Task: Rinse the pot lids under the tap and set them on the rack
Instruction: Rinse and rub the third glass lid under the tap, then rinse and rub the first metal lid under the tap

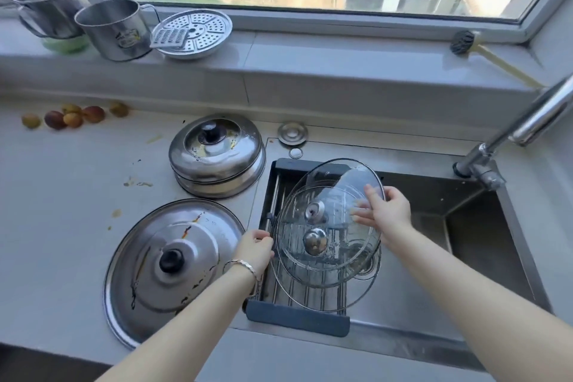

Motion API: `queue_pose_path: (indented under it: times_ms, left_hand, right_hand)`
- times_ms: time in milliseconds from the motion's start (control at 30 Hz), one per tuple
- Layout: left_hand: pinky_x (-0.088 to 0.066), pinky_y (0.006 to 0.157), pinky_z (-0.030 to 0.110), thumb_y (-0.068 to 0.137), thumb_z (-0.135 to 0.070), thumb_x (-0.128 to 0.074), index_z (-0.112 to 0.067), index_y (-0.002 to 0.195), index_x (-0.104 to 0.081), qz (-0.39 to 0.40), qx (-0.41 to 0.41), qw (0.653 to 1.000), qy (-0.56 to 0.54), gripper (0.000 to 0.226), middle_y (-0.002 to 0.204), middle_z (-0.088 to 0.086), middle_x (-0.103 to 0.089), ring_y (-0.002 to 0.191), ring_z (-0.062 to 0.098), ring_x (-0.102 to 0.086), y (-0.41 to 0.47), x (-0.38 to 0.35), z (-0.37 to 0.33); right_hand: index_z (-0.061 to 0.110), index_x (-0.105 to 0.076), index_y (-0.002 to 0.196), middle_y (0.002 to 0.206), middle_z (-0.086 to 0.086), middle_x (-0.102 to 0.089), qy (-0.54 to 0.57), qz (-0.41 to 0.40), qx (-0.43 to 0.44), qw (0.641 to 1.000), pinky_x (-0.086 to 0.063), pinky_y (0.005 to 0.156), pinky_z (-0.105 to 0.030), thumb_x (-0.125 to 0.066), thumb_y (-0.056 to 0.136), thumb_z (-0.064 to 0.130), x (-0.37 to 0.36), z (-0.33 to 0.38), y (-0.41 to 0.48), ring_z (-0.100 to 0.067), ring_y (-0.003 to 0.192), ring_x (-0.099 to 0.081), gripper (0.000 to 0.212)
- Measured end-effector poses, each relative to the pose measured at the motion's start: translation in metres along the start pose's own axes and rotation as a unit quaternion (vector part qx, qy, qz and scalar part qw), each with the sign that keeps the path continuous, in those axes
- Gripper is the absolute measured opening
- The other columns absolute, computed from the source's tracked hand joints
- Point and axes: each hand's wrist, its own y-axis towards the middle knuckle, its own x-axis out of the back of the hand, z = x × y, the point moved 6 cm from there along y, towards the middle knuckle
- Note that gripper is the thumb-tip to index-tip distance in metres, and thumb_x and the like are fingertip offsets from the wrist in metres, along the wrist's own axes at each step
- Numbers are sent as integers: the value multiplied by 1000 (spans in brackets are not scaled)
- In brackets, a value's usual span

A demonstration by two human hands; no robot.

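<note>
Two glass pot lids overlap above the dish rack (297,318), which spans the left part of the sink (483,245). The upper glass lid (335,177) stands tilted, and my right hand (386,211) pinches its right rim, thumb in front and fingers behind the glass. The lower glass lid (328,270) lies flatter on the rack's bars. My left hand (255,246) curls its fingers at that lid's left rim, beside the rack's left edge. A large flat steel lid (186,245) and a domed steel lid (217,158), both stained, sit on the counter to the left. No water runs from the tap (527,124).
Several small fruits (73,116) lie on the counter at the far left. Steel mugs (114,29), a steamer plate with a grater (198,32) and a brush (463,42) stand on the window sill. A small round cap (292,132) sits behind the sink.
</note>
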Motion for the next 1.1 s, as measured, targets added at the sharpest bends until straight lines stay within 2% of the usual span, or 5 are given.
queue_pose_path:
  times_ms: [433, 700, 833, 967, 1100]
  left_hand:
    - [-50, 75, 34, 92, -6, -44, -18, 80, -54, 16, -30, 999, 11, 19, 83, 0, -59, 69, 8, -59, 15, 7, 1]
    - [-45, 60, 23, 92, -4, -43, -18, 77, -54, 14, -15, 1000, 5, 23, 85, 6, -62, 66, 11, -59, 32, 9, 8]
    - [-44, 59, 21, 91, -3, -41, -19, 77, -53, 24, -19, 999, 25, 25, 82, 3, -61, 66, 10, -58, 38, 5, 4]
    - [-44, 59, 25, 90, -4, -43, -17, 79, -55, 19, -27, 999, 35, 21, 84, 6, -61, 67, 13, -60, 50, 6, -8]
    - [-47, 75, 33, 88, -12, -46, -12, 105, -55, -20, -128, 975, 182, 19, 94, 4, -61, 90, 24, -61, 76, 30, -64]
  right_hand:
    - [3, -48, 96, 71, -10, -61, -164, -70, -27, 984, -52, 65, -36, -50, 94, 31, 4, -43, 18, -20, 58, -59, 29]
    - [8, -53, 110, 112, -14, -56, -514, -112, 29, 850, -36, 71, -33, -36, 92, 52, 12, -30, 26, -33, 99, -55, 50]
    - [6, -56, 91, 101, -14, -64, -552, -78, 24, 830, -40, 66, -31, -40, 91, 52, 14, -22, 34, -29, 82, -52, 49]
    - [5, -50, 118, 121, -16, -49, -601, -37, 35, 798, -41, 81, -35, -44, 92, 42, 4, -4, 36, -33, 111, -49, 46]
    - [9, -49, 128, 123, -12, -44, -531, 6, 170, 830, -35, 97, -34, -49, 92, 23, -33, 36, 31, -26, 121, -35, 39]
